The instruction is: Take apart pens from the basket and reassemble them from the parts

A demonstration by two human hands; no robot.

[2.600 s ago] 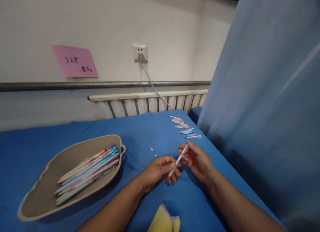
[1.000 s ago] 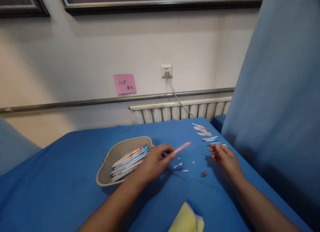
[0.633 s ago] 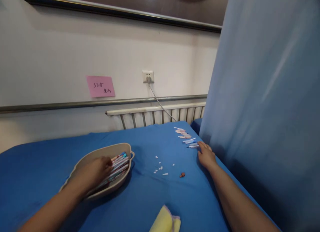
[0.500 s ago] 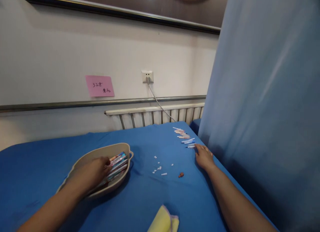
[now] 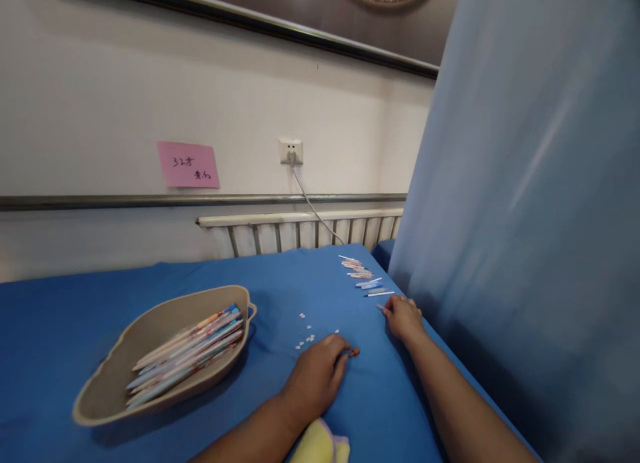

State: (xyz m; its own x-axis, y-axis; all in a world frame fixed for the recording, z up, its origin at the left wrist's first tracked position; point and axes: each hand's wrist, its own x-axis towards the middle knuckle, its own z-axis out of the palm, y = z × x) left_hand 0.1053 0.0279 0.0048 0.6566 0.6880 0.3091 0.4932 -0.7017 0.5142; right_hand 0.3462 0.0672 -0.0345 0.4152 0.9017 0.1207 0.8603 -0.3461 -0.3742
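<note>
My left hand [image 5: 316,376] is low over the blue cloth, fingers curled, with thumb and forefinger pinched at the near end of a small brown knob-shaped piece [image 5: 355,351]. Small white bits [image 5: 310,338] lie just beyond its knuckles. Near the bed's right edge, my right hand [image 5: 404,316] pinches a short, pale, thin stick [image 5: 381,307]; the rest of it is hidden by the fingers. Beyond that hand, slim pen-like sticks [image 5: 369,285], white, blue and pinkish, lie in a row. A beige basket [image 5: 100,390] at left holds a bundle of long, slim pen-like sticks [image 5: 187,353].
A yellow folded cloth [image 5: 317,443] lies at the front, beside my left forearm. At the right hangs a blue curtain [image 5: 500,183]. Behind the bed are a white railing [image 5: 290,218], a socket with a plugged cable [image 5: 291,152] and a pink note [image 5: 189,164].
My left hand has left the basket and moved right to the brown piece. My right hand has drawn slightly nearer, and a pale stick now shows at its fingertips. The view has shifted slightly.
</note>
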